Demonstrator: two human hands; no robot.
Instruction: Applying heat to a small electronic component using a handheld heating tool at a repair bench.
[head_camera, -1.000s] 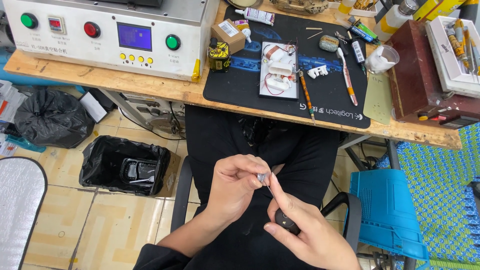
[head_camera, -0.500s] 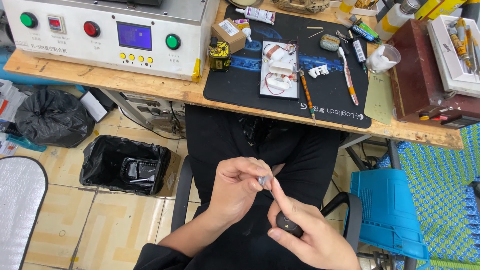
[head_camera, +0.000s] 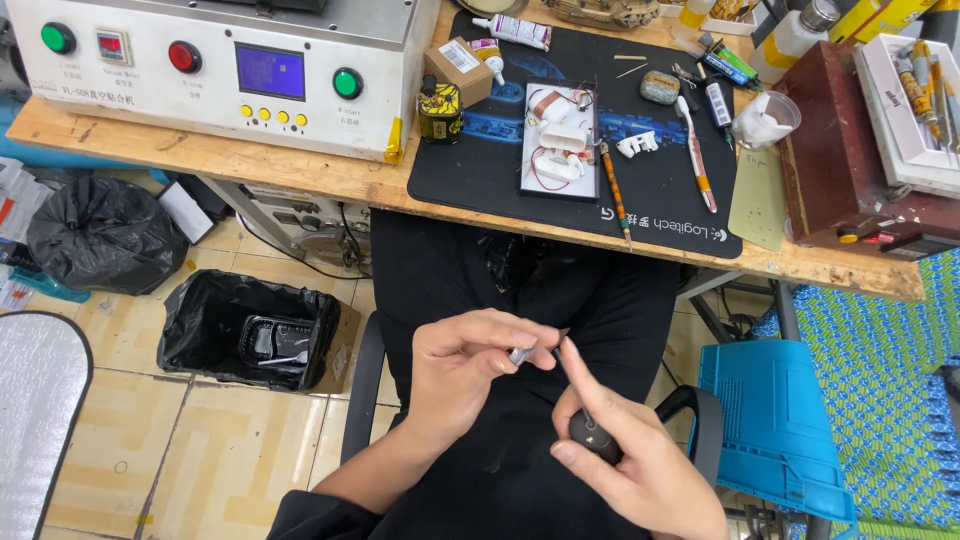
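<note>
Gripping a small black rounded tool (head_camera: 592, 436) low over the lap, the right hand (head_camera: 640, 465) wraps it in its curled fingers, index finger stretched up and left toward the other hand. Just beyond, the left hand (head_camera: 462, 372) pinches a tiny clear piece (head_camera: 520, 354) between thumb and fingertips; its short long axis runs roughly left to right, its free end pointing right, close to the right index fingertip. Farther off, the wooden bench (head_camera: 300, 170) carries a black mat (head_camera: 650, 190) with a white tray (head_camera: 560, 155), an orange pencil (head_camera: 614, 195) and a white machine (head_camera: 220, 65).
</note>
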